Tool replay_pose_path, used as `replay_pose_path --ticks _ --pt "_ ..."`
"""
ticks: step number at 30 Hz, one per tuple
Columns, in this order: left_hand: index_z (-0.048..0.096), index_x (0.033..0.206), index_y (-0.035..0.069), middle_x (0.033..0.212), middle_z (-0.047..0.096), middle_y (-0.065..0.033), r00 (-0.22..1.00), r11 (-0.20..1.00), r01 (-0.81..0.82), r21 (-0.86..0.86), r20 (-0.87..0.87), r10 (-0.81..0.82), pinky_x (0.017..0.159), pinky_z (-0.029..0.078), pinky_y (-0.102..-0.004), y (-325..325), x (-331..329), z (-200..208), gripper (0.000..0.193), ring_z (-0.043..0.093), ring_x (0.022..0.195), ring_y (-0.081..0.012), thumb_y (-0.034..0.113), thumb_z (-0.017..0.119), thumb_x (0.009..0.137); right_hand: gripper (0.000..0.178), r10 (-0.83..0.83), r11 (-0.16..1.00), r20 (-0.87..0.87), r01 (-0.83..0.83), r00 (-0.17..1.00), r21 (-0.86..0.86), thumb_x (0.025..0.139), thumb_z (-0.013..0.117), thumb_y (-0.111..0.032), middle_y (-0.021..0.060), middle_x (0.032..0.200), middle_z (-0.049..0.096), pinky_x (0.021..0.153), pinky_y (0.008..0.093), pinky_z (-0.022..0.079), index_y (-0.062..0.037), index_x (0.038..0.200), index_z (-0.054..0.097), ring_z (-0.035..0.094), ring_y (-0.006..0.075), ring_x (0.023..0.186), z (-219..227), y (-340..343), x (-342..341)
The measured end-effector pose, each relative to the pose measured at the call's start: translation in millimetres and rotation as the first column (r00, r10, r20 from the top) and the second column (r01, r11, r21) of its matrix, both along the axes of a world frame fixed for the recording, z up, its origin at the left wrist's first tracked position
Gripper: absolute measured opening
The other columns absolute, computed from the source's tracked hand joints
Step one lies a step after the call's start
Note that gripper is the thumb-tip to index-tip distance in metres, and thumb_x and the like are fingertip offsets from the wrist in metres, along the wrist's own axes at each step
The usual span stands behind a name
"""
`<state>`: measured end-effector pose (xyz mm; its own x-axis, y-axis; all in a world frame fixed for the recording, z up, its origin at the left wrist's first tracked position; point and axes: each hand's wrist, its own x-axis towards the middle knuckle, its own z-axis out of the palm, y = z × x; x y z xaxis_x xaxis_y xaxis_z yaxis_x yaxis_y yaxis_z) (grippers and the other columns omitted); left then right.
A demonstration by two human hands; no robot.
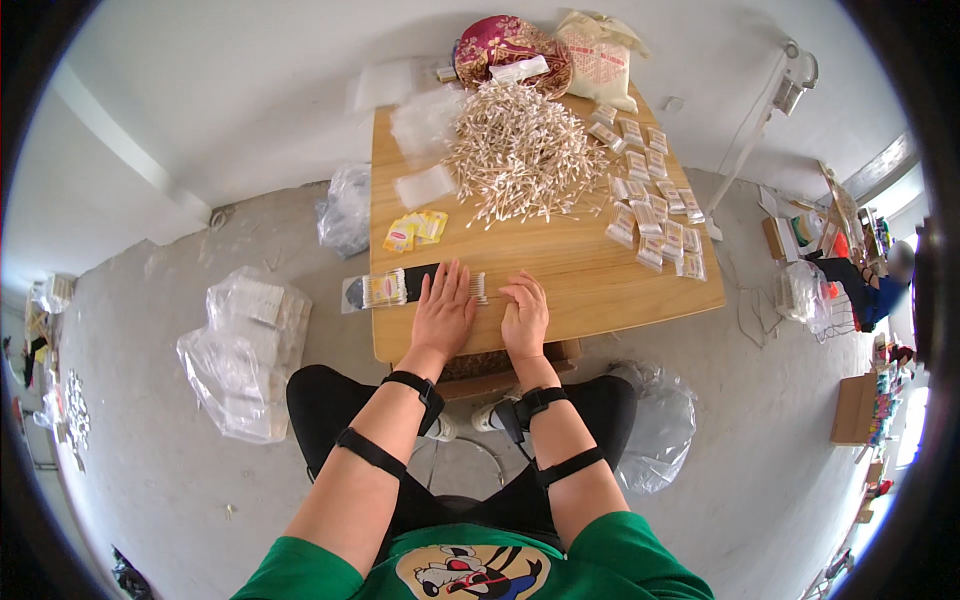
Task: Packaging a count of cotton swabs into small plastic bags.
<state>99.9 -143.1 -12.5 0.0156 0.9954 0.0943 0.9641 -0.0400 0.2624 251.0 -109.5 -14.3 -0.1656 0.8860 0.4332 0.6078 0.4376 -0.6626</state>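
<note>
My left hand (444,312) lies flat, fingers stretched out, over a row of cotton swabs and a black strip (420,279) near the table's front left. The swab tips (481,289) stick out to the right of its fingers. Left of the strip, a clear packet (383,288) with swabs and a yellow label reaches past the table edge. Just to the right, my right hand (525,315) rests on the wood with its fingers curled in; anything they hold is hidden. A large heap of loose cotton swabs (520,150) covers the table's far middle.
Yellow cards (415,230) and clear plastic sleeves (425,187) lie on the wooden table (570,240) at left. Several filled swab packets (650,215) are scattered at right. A red patterned cloth (510,45) and a cream bag (597,60) sit behind. Bagged bundles (250,350) stand on the floor.
</note>
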Motion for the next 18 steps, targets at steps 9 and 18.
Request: replay_pose_path --ticks 9,18 --pt "0.033 0.147 0.005 0.157 0.027 -0.0109 1.000 1.000 -0.012 0.020 -0.018 0.013 0.119 0.016 -0.0448 0.0 0.6 -0.5 0.055 0.022 0.146 -0.0262 0.032 0.037 0.100 0.016 0.014 0.996 -0.010 -0.013 1.000 0.087 0.071 0.056 0.004 0.0114 0.095 0.066 0.095 0.0434 0.047 -0.0045 0.075 0.070 0.059 0.0345 0.108 -1.9 -1.5 -6.2" --pt "0.033 0.148 0.005 0.157 0.027 -0.0105 0.999 1.000 -0.014 0.009 -0.029 0.015 0.119 0.016 -0.0443 -0.1 0.6 0.3 0.055 0.022 0.146 -0.0254 0.033 0.036 0.100 0.018 -0.001 0.999 0.022 0.000 1.000 0.037 0.073 0.056 0.002 0.0102 0.098 0.065 0.097 0.0426 0.044 -0.0067 0.081 0.070 0.057 0.0332 0.112 4.6 -2.1 -8.3"
